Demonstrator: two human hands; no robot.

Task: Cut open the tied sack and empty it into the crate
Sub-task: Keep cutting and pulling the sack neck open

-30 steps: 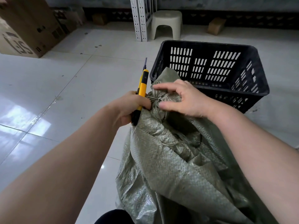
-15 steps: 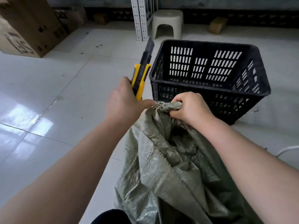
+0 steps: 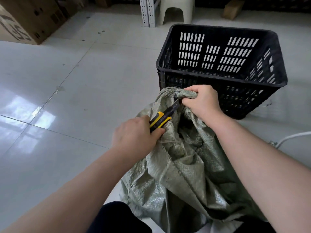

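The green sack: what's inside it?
Its contents are hidden. The woven sack is opaque, its neck bunched in the right hand. The left hand holds a utility knife with its blade at the neck; only dark folds show.

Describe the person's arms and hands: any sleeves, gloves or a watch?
Both forearms are bare to the frame edge, with no sleeve in view. The left hand and right hand wear no gloves, and neither wrist carries a watch or bracelet.
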